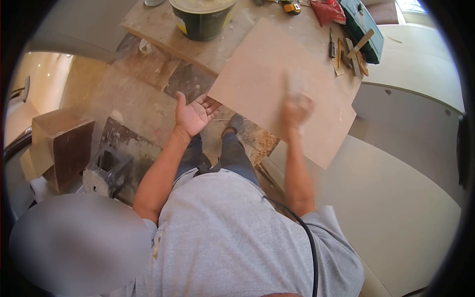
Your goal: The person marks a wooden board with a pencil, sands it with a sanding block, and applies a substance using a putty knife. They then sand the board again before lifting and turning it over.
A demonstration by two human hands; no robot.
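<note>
A flat pinkish-tan board (252, 74) lies over the workbench, its near edge jutting out toward my body. My left hand (193, 116) is palm up with fingers spread, the fingertips right at the board's left corner. Above the board's surface, my right hand (297, 111) is smeared by motion, its fingers closed around a pale tool (295, 81) too blurred for its kind to show.
A dark bucket (203, 22) stands on the wooden workbench (153, 22). At the bench's right are a utility knife (332, 43), wooden-handled tools (358, 47), a green case (363, 29) and a red bag (327, 12). A wooden box (74, 148) sits on the left.
</note>
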